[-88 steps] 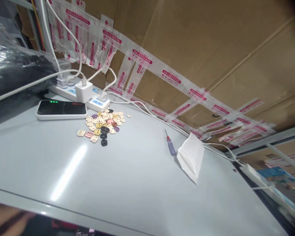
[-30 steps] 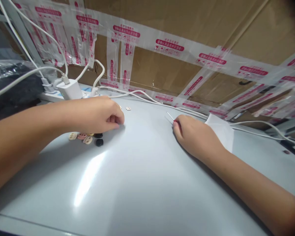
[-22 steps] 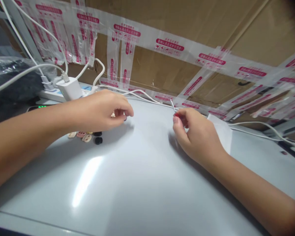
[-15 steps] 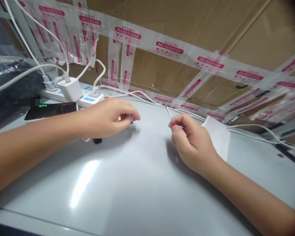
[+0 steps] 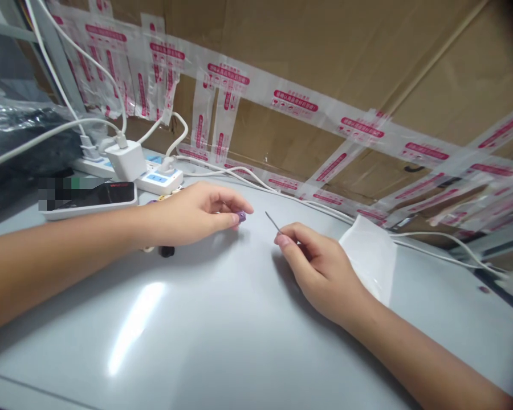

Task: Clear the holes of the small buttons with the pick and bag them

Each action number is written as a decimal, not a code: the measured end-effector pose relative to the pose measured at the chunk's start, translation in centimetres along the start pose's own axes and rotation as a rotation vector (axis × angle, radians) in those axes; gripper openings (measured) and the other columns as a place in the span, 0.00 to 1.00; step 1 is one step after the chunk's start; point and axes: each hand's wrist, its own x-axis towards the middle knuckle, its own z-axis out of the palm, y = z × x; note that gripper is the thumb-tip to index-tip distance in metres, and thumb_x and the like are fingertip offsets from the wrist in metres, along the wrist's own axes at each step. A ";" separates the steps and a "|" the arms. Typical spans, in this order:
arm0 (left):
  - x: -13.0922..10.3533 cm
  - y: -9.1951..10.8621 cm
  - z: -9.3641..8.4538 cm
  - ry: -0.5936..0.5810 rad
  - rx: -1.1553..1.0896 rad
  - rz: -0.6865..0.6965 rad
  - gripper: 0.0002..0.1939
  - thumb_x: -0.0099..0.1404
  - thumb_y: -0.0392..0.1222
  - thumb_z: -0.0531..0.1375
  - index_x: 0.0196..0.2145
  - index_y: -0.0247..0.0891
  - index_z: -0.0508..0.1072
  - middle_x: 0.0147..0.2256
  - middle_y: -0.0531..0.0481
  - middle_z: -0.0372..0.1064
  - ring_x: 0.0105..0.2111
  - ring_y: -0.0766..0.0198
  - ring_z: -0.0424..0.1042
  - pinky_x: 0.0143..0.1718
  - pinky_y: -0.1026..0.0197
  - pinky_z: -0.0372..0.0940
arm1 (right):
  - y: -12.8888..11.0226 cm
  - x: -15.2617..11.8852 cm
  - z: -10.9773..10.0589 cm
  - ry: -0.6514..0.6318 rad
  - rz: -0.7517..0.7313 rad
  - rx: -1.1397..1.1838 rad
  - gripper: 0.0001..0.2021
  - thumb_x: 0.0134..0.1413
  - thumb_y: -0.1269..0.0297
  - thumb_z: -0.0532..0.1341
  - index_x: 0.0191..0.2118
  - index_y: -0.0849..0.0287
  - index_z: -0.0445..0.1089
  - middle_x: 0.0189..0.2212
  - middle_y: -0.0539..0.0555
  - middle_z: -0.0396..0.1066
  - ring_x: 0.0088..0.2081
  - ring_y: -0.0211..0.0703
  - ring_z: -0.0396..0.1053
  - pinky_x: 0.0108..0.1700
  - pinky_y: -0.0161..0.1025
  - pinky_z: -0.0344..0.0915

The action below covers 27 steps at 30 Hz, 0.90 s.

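Observation:
Between thumb and fingers, my left hand (image 5: 196, 212) pinches a small purple block (image 5: 241, 216), most of it hidden by the fingertips. To its right, my right hand (image 5: 318, 265) is closed on a thin screwdriver (image 5: 273, 222). Its metal shaft points up and left toward the purple block, with a gap between them, and its handle is hidden in the fingers. Close under my left wrist lies a small black piece (image 5: 166, 251), with a pale piece (image 5: 147, 249) beside it. Some small yellow and purple bits (image 5: 159, 199) show behind that wrist.
A white power strip (image 5: 160, 179) with a white charger (image 5: 126, 160) and cables stands at the back left. In front of it lies a black-topped device (image 5: 106, 196). White paper (image 5: 370, 256) lies behind my right hand. Taped cardboard (image 5: 282, 136) walls the table's back edge.
My right hand has moved left and toward me, bringing the screwdriver closer to my left hand. More of the purple block shows at my left fingertips. The view has shifted slightly.

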 end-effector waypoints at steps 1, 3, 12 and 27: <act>0.0 0.0 0.0 -0.004 -0.040 -0.011 0.13 0.64 0.43 0.58 0.46 0.41 0.74 0.43 0.51 0.78 0.42 0.63 0.77 0.46 0.60 0.70 | 0.0 0.0 0.0 -0.009 -0.003 0.001 0.10 0.65 0.64 0.53 0.32 0.56 0.65 0.24 0.46 0.63 0.27 0.38 0.60 0.31 0.36 0.57; 0.0 0.0 -0.1 -0.003 -0.102 -0.039 0.11 0.65 0.43 0.59 0.44 0.41 0.74 0.41 0.53 0.78 0.42 0.64 0.77 0.46 0.60 0.70 | -0.1 0.0 0.0 -0.026 -0.008 0.001 0.10 0.64 0.64 0.53 0.31 0.56 0.66 0.24 0.46 0.64 0.26 0.37 0.60 0.30 0.36 0.57; -0.1 -0.1 -0.1 -0.019 -0.209 -0.055 0.09 0.64 0.42 0.61 0.42 0.41 0.74 0.38 0.54 0.78 0.38 0.66 0.77 0.46 0.60 0.71 | -0.4 -0.3 0.1 -0.072 -0.040 0.029 0.10 0.65 0.65 0.53 0.32 0.56 0.67 0.25 0.46 0.65 0.28 0.36 0.61 0.32 0.35 0.57; -0.3 -0.4 0.0 0.009 -0.107 -0.058 0.13 0.59 0.51 0.66 0.41 0.46 0.79 0.39 0.54 0.79 0.42 0.60 0.77 0.48 0.58 0.70 | -0.6 -0.3 0.2 -0.117 -0.092 0.030 0.10 0.66 0.65 0.54 0.33 0.57 0.69 0.25 0.46 0.67 0.27 0.35 0.62 0.32 0.34 0.57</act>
